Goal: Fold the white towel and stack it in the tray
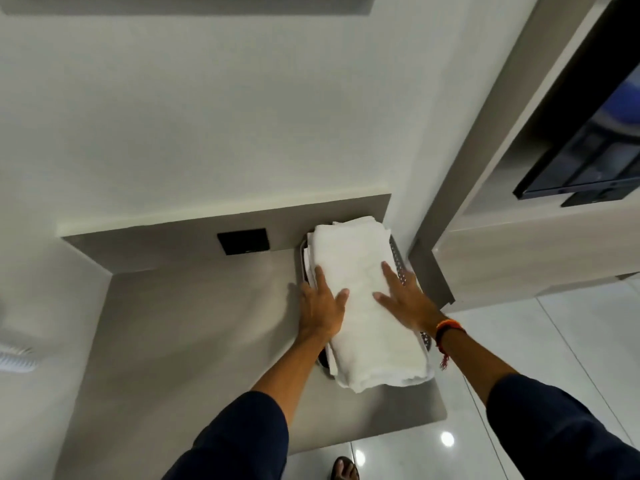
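Both hands, left point(320, 303) and right point(403, 294), flat and open on folded white terry towel point(360, 292); long axis runs away from them, over perforated metal tray point(396, 256).

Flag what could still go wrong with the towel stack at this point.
1. The white towel overhangs the near end of the tray, so it may slump onto the counter.
2. The tray sits by the counter's right edge; a push from the left hand or right hand could shift it toward the floor.
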